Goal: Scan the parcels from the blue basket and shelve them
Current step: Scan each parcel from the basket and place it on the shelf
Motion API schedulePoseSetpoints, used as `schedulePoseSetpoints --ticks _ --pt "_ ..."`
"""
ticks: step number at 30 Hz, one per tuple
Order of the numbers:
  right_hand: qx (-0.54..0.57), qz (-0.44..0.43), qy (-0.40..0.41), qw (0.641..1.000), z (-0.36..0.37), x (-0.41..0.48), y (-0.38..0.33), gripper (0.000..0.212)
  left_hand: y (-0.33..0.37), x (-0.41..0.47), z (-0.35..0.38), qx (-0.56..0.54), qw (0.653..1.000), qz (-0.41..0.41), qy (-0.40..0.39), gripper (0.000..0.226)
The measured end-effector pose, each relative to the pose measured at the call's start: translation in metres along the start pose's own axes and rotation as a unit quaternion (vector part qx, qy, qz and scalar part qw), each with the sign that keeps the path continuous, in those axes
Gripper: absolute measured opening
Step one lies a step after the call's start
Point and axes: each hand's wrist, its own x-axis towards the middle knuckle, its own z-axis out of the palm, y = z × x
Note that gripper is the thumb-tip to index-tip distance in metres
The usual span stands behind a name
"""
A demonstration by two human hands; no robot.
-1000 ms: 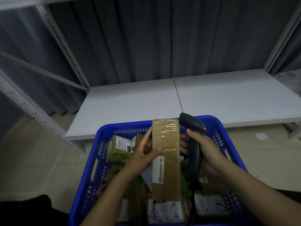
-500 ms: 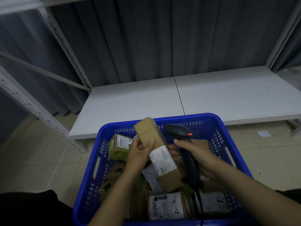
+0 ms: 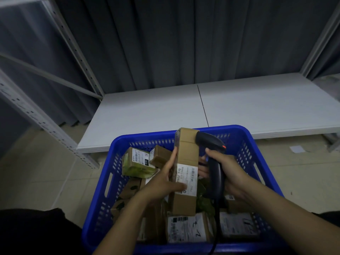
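Grey curtains hang behind a white shelf beyond the blue basket. Above the basket, the left hand grips a long box, label up. Just beside it, the right hand is wrapped round a scanner. More parcels lie inside the basket.

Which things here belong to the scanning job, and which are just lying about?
Job: long brown parcel in left hand; scanner in right hand; blue basket with other parcels; white shelf.
Lying about: paper scrap on the floor; grey curtain behind.
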Motion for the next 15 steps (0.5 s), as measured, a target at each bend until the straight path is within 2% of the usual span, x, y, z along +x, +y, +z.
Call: schedulePoseSetpoints --ticks 3,6,9,12,15 --pt "0.001 -0.006 -0.002 1.0 0.0004 0.0021 -0.0001 0.017 0.0 -0.0017 -0.003 0.067 0.998 0.007 0.011 0.116" --pt "-0.006 -0.006 -0.003 1.0 0.0012 0.0048 0.0027 0.044 0.0004 -0.0012 -0.0016 0.098 0.991 0.007 0.095 0.116" --pt "0.012 0.0 -0.018 1.0 0.0031 0.0063 0.0062 0.048 0.0008 0.0 -0.0001 0.087 0.982 0.001 0.165 0.114" --pt "0.047 -0.001 -0.009 0.999 0.0046 0.0061 0.0072 0.041 0.0043 -0.0022 -0.0015 0.075 0.985 0.002 0.157 0.09" --pt "0.075 -0.001 -0.002 0.997 0.0037 0.0053 0.0052 0.041 0.0014 -0.0057 -0.0064 0.012 0.995 0.005 0.098 0.096"
